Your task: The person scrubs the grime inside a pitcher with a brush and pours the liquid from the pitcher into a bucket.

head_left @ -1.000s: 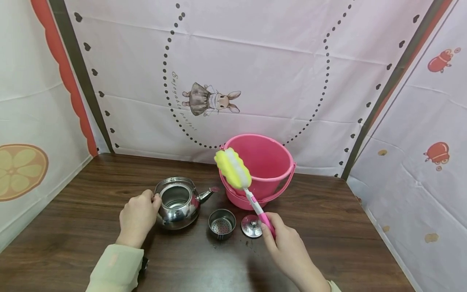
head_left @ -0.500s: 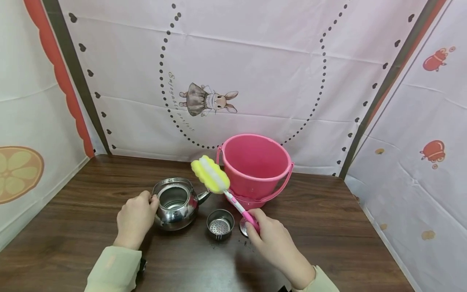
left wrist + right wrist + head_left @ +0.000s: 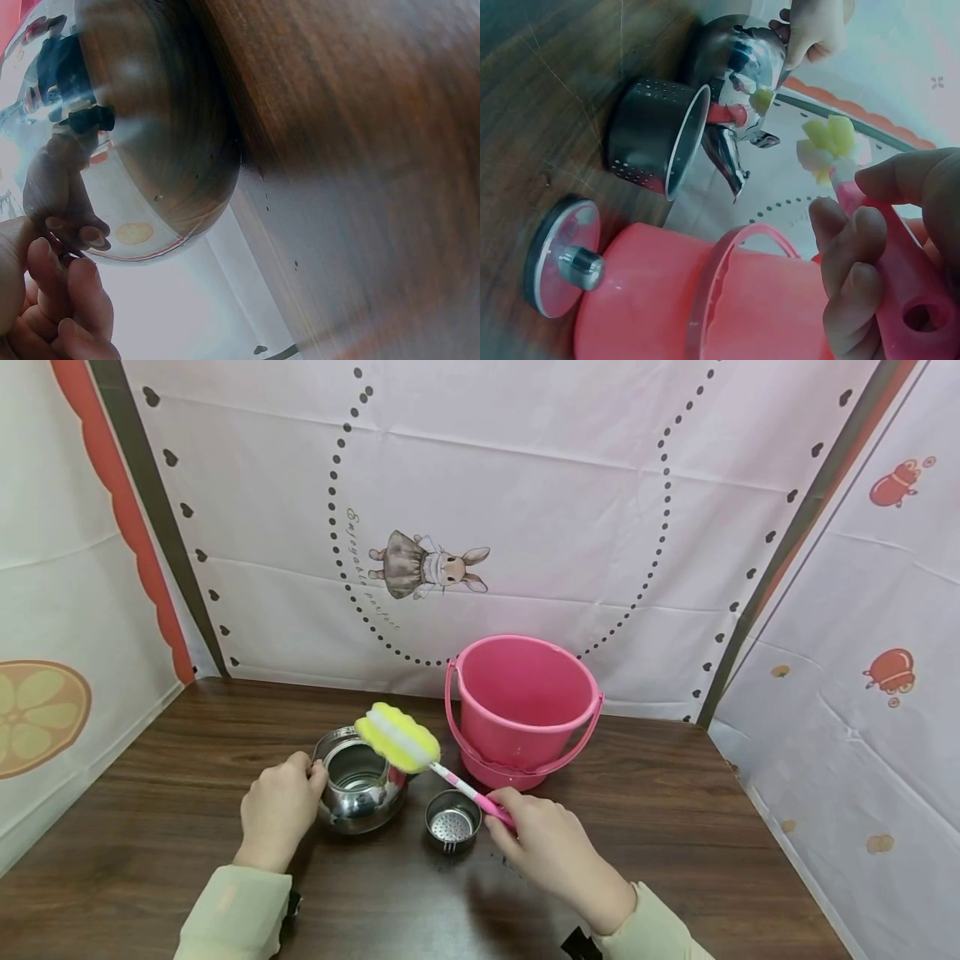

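Observation:
In the head view a shiny metal teapot with its top uncovered stands on the table. My left hand grips its handle at the left side; the left wrist view shows curled fingers close against the curved body. My right hand holds a sponge brush by its pink handle. The brush's yellow and white head hovers at the teapot's opening, overlapping its right rim and hiding the spout in the head view. A perforated strainer cup sits just right of the teapot, below the brush's stem.
A pink bucket with a hanging handle stands behind the right hand. The teapot's lid, knob showing, lies by the bucket in the right wrist view, hidden behind my hand in the head view. Patterned cloth walls enclose the brown table.
My right hand has moved the sponge brush leftward and lower, from in front of the bucket to the teapot's opening. The left hand keeps its grip on the teapot's handle.

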A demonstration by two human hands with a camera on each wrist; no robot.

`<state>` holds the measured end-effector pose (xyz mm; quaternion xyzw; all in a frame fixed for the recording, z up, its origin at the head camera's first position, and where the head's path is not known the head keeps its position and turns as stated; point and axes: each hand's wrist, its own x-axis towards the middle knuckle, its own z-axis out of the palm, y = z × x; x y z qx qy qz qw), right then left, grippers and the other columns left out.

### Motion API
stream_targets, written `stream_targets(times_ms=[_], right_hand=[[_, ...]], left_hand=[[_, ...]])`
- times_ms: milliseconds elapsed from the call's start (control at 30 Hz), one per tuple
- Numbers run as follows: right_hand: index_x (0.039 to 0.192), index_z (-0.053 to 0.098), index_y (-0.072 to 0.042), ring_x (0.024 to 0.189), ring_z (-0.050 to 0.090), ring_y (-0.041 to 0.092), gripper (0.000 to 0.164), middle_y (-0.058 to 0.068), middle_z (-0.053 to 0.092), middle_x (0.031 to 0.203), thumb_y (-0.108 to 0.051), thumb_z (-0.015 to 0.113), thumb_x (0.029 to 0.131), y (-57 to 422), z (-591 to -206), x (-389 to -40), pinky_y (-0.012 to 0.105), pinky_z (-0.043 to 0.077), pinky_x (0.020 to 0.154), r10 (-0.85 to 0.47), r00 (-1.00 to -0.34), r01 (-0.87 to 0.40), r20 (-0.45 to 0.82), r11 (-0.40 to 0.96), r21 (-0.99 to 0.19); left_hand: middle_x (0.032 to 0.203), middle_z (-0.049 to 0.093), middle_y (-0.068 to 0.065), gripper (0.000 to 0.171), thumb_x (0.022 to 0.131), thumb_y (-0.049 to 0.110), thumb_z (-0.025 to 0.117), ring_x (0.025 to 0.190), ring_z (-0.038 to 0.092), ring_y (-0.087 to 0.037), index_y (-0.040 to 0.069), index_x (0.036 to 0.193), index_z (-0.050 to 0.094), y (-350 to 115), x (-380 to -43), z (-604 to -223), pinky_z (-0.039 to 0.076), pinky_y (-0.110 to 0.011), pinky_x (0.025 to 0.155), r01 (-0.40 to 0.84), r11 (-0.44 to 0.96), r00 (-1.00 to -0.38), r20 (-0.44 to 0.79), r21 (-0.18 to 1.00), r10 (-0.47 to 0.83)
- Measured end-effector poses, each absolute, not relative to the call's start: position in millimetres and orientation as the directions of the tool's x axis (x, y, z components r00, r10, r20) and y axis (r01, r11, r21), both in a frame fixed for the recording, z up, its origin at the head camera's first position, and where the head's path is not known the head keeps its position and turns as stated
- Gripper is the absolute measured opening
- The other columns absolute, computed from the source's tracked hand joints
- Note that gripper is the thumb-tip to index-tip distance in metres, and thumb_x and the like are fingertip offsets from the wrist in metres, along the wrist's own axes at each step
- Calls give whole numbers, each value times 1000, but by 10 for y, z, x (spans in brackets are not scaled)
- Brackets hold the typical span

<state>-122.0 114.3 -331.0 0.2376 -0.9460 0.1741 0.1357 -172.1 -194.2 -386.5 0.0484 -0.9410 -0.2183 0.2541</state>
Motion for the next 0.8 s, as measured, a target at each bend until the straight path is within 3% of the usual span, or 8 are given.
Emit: stream_targets(times_ms=[367,600,800], right_hand=[[90,62,-22,51,44,7,6,-12,48,62,-24,63,86,1052,-3205,-1277,26,35,45,-531,-777,-595,339,795,-116],[96,66,-22,52,46,7,11,-12,53,65,-26,65,85,1035,-3127,-1318,23,32,43,-574,-766,-613,291,788,-58],[83,62,-20,49,47,11,8,-9,54,62,-26,67,83,1011,-2960,-1358,26,31,40,-608,-745,-613,276,786,78]], left_hand=[[53,46,-8,25,90,15,53,45,41,-25,3,68,50,-1940,-1714,-3838,31,-37,40,27,903,-867,459,429,-193],[52,46,-9,26,91,16,53,44,42,-26,4,68,51,-1942,-1707,-3829,32,-39,40,22,903,-874,446,430,-191],[52,46,-9,25,90,15,53,44,42,-26,4,68,50,-1939,-1705,-3834,32,-40,40,30,904,-871,455,427,-186]])
